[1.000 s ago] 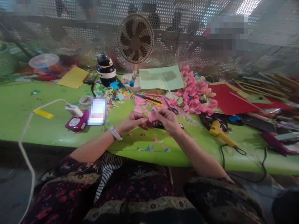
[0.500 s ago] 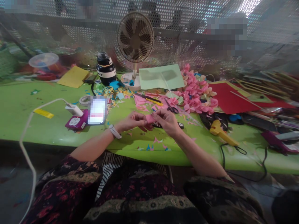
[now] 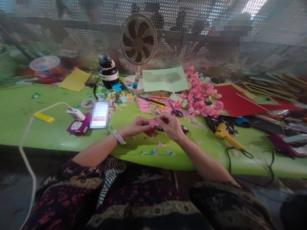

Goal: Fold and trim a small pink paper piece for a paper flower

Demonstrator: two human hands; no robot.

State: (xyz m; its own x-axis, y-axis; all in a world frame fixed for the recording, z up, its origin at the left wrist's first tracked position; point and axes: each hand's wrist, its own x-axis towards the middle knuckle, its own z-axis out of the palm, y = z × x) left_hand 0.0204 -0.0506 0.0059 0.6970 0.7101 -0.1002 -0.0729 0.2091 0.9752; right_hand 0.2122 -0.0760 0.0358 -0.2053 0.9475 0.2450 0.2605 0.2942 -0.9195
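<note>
Between my two hands is a small piece of pink paper (image 3: 152,121), held above the green table. My left hand (image 3: 141,126), with a white watch on the wrist, pinches it from the left. The fingertips of my right hand (image 3: 169,125) close on its upper right edge. Under my right hand lies a dark device (image 3: 184,129), mostly covered. Just beyond the hands are dark-handled scissors (image 3: 177,113), a yellow-and-black cutter knife (image 3: 155,103) and a stack of pink paper pieces (image 3: 144,105). Small paper scraps (image 3: 154,152) lie close to the table's front edge.
A heap of pink paper petals (image 3: 203,95) lies at back right, near red sheets (image 3: 236,100). A fan (image 3: 138,43) and black bottle (image 3: 108,73) stand behind. At left are a lit phone (image 3: 99,115) and purple power strip (image 3: 79,125); a yellow glue gun (image 3: 227,135) lies right.
Both hands keep the pink paper in nearly the same place. My right fingertips have shifted slightly along its upper edge, and the view has moved a little.
</note>
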